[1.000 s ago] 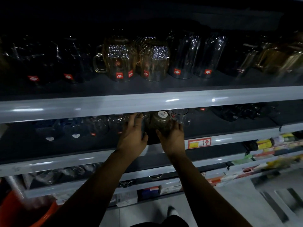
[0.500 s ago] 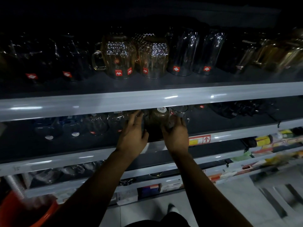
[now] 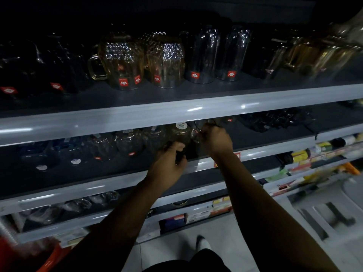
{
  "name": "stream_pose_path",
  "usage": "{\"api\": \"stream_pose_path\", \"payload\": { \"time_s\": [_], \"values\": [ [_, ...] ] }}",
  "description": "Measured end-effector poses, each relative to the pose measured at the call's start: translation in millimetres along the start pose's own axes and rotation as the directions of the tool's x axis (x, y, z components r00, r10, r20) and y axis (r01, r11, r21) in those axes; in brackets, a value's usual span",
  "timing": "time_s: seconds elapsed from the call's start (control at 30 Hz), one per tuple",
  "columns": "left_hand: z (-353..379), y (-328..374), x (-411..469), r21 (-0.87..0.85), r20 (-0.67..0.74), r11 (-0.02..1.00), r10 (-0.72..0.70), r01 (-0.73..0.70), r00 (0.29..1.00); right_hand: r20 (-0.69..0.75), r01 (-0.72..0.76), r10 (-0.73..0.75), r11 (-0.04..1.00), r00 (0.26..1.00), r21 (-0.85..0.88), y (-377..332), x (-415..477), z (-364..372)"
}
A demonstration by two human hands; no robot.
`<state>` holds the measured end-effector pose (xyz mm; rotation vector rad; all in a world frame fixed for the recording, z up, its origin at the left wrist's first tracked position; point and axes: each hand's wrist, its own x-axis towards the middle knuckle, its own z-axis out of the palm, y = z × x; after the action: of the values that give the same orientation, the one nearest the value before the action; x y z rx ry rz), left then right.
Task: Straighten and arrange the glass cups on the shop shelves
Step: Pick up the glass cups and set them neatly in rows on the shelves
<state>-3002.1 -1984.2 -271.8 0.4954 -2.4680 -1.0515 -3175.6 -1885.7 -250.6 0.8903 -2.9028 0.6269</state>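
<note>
On the middle shelf (image 3: 255,152) an amber glass cup (image 3: 179,133) with a white sticker on top stands just under the upper shelf's lip. My left hand (image 3: 169,163) curls round its lower front near the shelf edge. My right hand (image 3: 215,141) grips a clear glass cup (image 3: 197,130) right beside it, fingers bent over it. More clear cups (image 3: 127,143) line the same shelf to the left. The upper shelf holds amber mugs (image 3: 119,65) and tall clear glasses (image 3: 202,55). The light is dim and the grips are partly hidden.
Dark glassware (image 3: 275,120) sits on the middle shelf to the right. Lower shelves hold more glasses (image 3: 78,205) and coloured packets (image 3: 314,152). A red bucket (image 3: 49,260) is at the bottom left, a white plastic stool (image 3: 324,214) at the bottom right.
My left hand slid back to the shelf's front edge and curled round the amber cup's base. My right hand left the amber cup and took the clear cup to its right.
</note>
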Motion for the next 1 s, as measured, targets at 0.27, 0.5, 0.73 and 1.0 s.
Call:
{"api": "stream_pose_path", "payload": {
  "time_s": [0.27,0.5,0.73,1.0],
  "values": [
    [26,21,10,-0.383,0.22,0.868,-0.245,0.315,0.944,-0.207,0.065,0.071,0.811,0.976,0.581,31,-41,-8],
    [42,57,24,-0.763,0.472,0.288,-0.365,0.579,0.803,0.095,-0.162,0.281,0.226,0.955,0.96,22,-95,-22],
    [53,56,24,-0.756,0.385,0.382,-0.397,0.532,0.833,0.263,-0.278,0.158,0.076,0.952,0.958,33,-115,-22],
    [35,65,34,-0.563,0.15,0.775,-0.244,0.286,0.958,0.209,-0.257,0.216,0.224,0.954,0.94,60,-94,-49]
  ]
}}
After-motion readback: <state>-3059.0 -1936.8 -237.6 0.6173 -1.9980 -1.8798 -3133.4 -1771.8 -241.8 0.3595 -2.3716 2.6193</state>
